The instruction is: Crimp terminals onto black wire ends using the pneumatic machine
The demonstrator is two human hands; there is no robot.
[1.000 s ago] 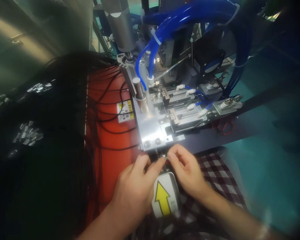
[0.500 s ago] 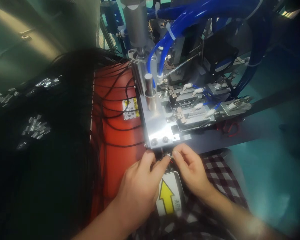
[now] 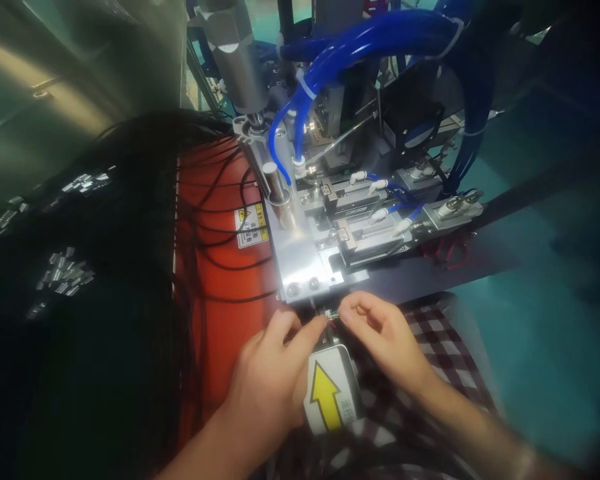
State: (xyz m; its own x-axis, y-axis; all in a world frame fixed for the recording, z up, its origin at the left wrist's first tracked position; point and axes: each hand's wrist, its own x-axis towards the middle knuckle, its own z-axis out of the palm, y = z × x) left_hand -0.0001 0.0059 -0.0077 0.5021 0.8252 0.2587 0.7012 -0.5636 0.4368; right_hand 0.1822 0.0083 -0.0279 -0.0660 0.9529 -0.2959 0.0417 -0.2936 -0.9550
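A small metallic piece (image 3: 331,314) with a bit of red beside it lies between my fingertips, just in front of the machine's shiny metal plate (image 3: 300,263). My left hand (image 3: 267,373) reaches in from the left, its thumb tip against the piece and its fingers bent; exactly what they grip is hidden. My right hand (image 3: 383,337) pinches at the right end of the same small piece with thumb and forefinger. Below the fingertips sits a white cover with a yellow arrow (image 3: 327,397).
Black cables (image 3: 200,233) run across an orange-red surface (image 3: 225,333) on the left, toward a dark pile with shiny metal ends (image 3: 66,271). Blue hoses (image 3: 380,40) arch over the machine's cylinders (image 3: 375,233). Checkered cloth (image 3: 445,347) lies under my right forearm.
The view has shifted, so the machine appears slightly farther left and tilted. Both hands stay close together at the small piece, with their fingers posed almost as before.
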